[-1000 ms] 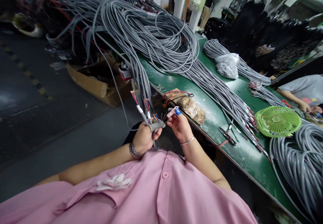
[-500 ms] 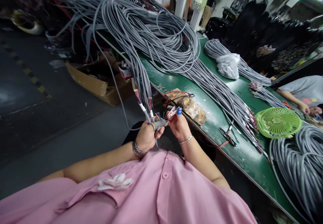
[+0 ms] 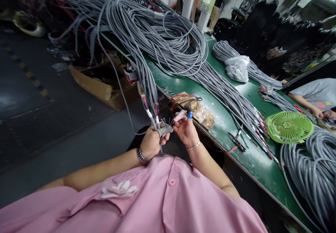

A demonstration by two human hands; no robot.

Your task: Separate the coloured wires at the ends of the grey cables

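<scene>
Left hand (image 3: 151, 143) closed around a grey cable end (image 3: 165, 131), thin coloured wires (image 3: 170, 122) fanning out toward the right hand (image 3: 187, 132), its fingers bunched beside them, exact grip unclear, green worktop (image 3: 222, 114) beyond it.

- grey cable end (image 3: 165, 130), thick, lying sideways in the left hand (image 3: 151, 143);
- thin coloured wires (image 3: 164, 122), spread out just above it;
- small pale-pink object (image 3: 180, 115), tilted, in the right hand (image 3: 186, 131); form unclear
</scene>
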